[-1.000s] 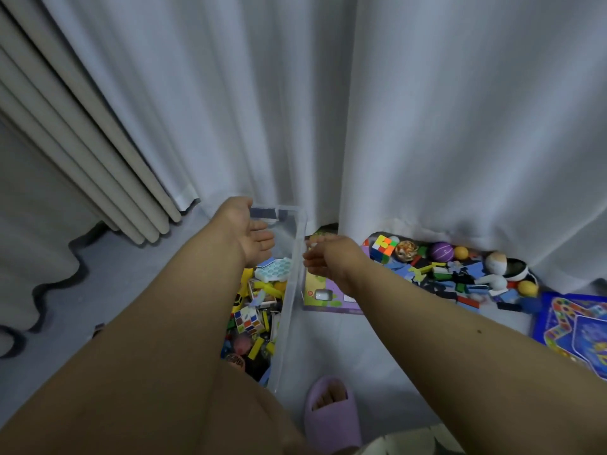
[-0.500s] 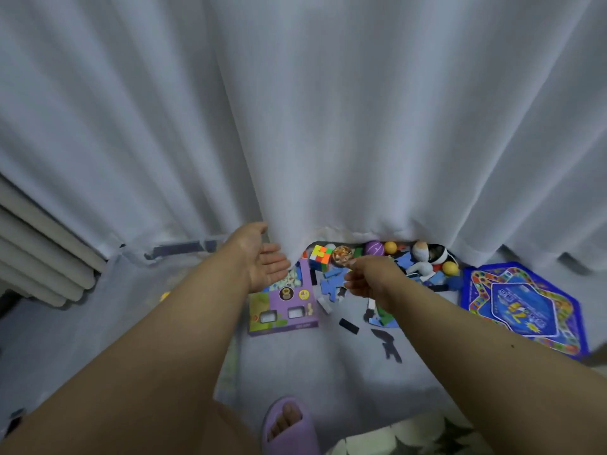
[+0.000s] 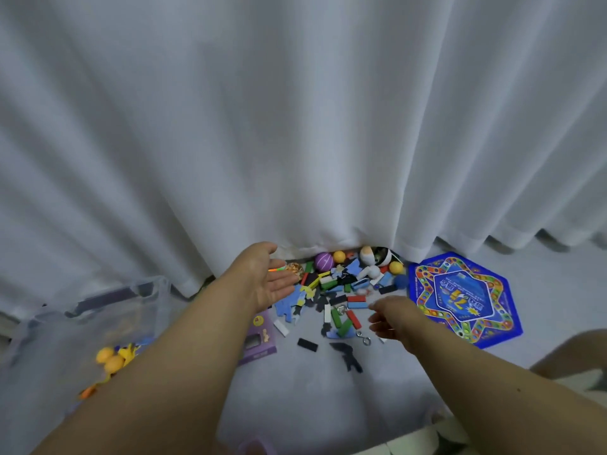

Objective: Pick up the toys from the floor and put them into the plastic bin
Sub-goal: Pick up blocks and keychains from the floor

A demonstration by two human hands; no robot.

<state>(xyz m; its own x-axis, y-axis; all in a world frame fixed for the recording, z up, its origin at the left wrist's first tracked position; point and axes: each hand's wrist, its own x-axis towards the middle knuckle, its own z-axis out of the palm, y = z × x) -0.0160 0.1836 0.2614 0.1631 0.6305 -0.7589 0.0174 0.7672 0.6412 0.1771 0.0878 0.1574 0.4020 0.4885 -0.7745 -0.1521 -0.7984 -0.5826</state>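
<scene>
A heap of small toys (image 3: 341, 292) lies on the floor against the curtain: coloured blocks, blue foam pieces, a purple ball (image 3: 324, 261) and yellow balls. My left hand (image 3: 262, 277) hovers flat and open at the heap's left edge, palm turned right. My right hand (image 3: 392, 318) reaches in low at the heap's near right side, fingers loosely curled with nothing in them. The clear plastic bin (image 3: 154, 290) stands at the left with toys inside. A purple card (image 3: 258, 339) lies partly under my left forearm.
A blue hexagonal game board (image 3: 466, 298) lies flat to the right of the heap. White curtains (image 3: 295, 126) hang down to the floor behind everything. A black foam piece (image 3: 346, 354) and a small black block (image 3: 307, 344) lie apart from the heap.
The view has swung right, from over the bin to the toy heap. Both hands have left the bin and moved to either side of the heap.
</scene>
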